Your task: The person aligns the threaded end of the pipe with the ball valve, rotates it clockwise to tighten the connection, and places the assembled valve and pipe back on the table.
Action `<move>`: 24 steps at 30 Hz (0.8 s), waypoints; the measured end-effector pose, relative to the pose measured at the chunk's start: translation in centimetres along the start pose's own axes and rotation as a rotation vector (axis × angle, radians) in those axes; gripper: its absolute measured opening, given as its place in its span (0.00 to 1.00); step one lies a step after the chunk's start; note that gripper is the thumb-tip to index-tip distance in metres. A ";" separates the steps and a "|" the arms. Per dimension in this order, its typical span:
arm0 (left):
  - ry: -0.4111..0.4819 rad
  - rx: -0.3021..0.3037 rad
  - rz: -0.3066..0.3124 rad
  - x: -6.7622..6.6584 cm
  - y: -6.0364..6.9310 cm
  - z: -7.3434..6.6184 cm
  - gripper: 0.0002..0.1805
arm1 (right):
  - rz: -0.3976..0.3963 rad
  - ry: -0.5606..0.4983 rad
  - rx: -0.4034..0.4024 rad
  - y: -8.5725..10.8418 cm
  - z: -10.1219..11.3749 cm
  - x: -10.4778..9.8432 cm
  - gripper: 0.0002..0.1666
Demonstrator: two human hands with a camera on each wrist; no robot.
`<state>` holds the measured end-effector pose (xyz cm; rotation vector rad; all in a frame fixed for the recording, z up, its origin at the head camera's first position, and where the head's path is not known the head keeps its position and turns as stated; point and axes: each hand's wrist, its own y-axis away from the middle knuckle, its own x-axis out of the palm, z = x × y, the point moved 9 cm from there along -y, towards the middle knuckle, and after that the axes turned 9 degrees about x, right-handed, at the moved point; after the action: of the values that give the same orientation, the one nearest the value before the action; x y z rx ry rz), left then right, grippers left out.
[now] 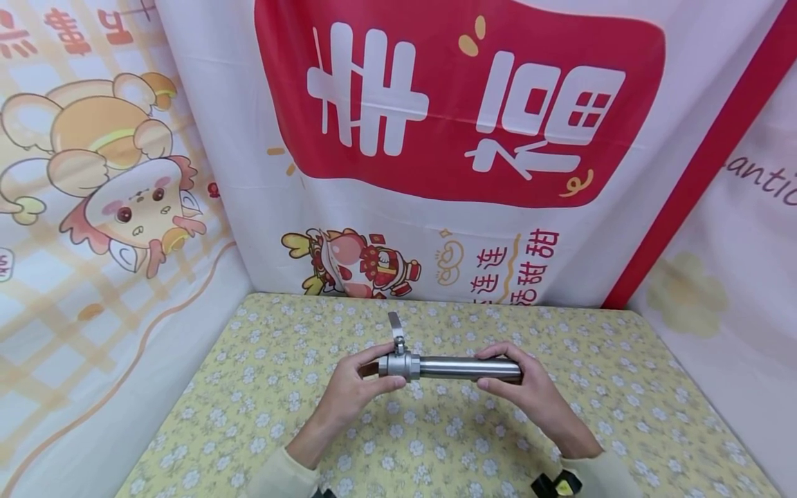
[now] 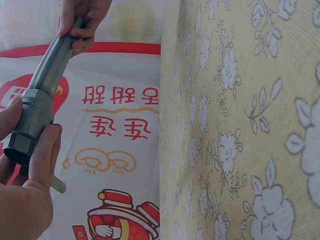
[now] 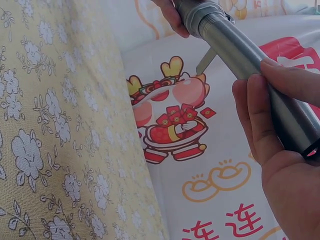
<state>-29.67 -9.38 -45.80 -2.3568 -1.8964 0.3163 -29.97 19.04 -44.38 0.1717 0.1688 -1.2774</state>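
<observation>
A steel ball valve [image 1: 399, 365] with a flat lever handle [image 1: 395, 325] is held between the thumb and fingers of my left hand [image 1: 355, 386]. From its right side runs a shiny steel pipe [image 1: 448, 367]; threads show where the two meet in the left wrist view. My right hand [image 1: 523, 380] grips the pipe near its far end, thumb on the near side and fingers over the back. Valve and pipe lie level, in line, above the table. The right wrist view shows the open pipe end [image 3: 311, 148] by the palm. How deep the threads sit is hard to tell.
Beneath both hands spreads a table with a yellow flowered cloth [image 1: 268, 401]. A white printed curtain [image 1: 236, 173] with a red panel [image 1: 448, 104] hangs behind it. Printed cloths also hang at the left [image 1: 112, 290] and right [image 1: 735, 277].
</observation>
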 end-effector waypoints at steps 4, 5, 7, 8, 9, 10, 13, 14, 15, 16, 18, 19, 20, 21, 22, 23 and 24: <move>0.003 -0.006 -0.001 0.0 0.0 0.1 0.36 | -0.019 0.008 0.016 0.0 -0.1 0.0 0.25; 0.003 -0.006 -0.001 0.0 0.0 0.2 0.36 | -0.024 0.010 0.019 0.0 -0.1 -0.1 0.25; 0.005 -0.005 -0.001 0.0 0.0 0.2 0.36 | -0.035 0.013 0.024 -0.1 -0.1 -0.1 0.25; 0.007 -0.003 -0.001 0.0 0.0 0.2 0.36 | -0.039 0.015 0.026 -0.1 -0.1 -0.1 0.25; 0.009 0.000 0.000 0.0 0.0 0.2 0.36 | -0.042 0.016 0.027 -0.1 -0.1 -0.1 0.25; 0.011 0.002 0.001 0.0 0.0 0.2 0.36 | -0.043 0.015 0.027 -0.1 -0.1 -0.1 0.25; 0.018 0.008 0.004 0.0 0.0 0.1 0.36 | -0.045 0.016 0.028 -0.1 -0.1 -0.1 0.26; 0.018 0.010 0.004 0.1 0.1 0.1 0.36 | -0.044 0.014 0.029 -0.1 -0.1 -0.1 0.27; 0.018 0.012 0.005 0.1 0.1 0.1 0.36 | -0.042 0.011 0.031 -0.1 -0.2 -0.1 0.27; 0.018 0.013 0.005 0.1 0.1 0.1 0.36 | -0.041 0.007 0.033 -0.1 -0.2 -0.1 0.27; 0.016 0.015 0.005 0.1 0.1 0.1 0.36 | -0.039 -0.003 0.039 -0.1 -0.3 -0.1 0.26; 0.015 0.017 0.005 0.1 0.1 0.0 0.36 | -0.037 -0.007 0.042 -0.1 -0.3 0.0 0.25; 0.015 0.017 0.005 0.1 0.1 0.0 0.36 | -0.036 -0.011 0.045 -0.1 -0.3 0.0 0.25; 0.015 0.017 0.004 0.1 0.1 0.0 0.36 | -0.036 -0.016 0.049 -0.2 -0.4 0.0 0.25; 0.015 0.018 0.004 0.1 0.1 0.0 0.36 | -0.036 -0.021 0.052 -0.2 -0.4 0.0 0.25; 0.016 0.016 0.004 0.1 0.1 0.0 0.36 | -0.037 -0.025 0.056 -0.2 -0.4 0.0 0.25; 0.017 0.016 0.004 0.1 0.1 0.0 0.37 | -0.038 -0.030 0.059 -0.2 -0.4 0.0 0.25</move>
<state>-29.53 -9.29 -45.82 -2.3465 -1.8747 0.3092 -30.12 19.06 -44.81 0.2009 0.1089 -1.3232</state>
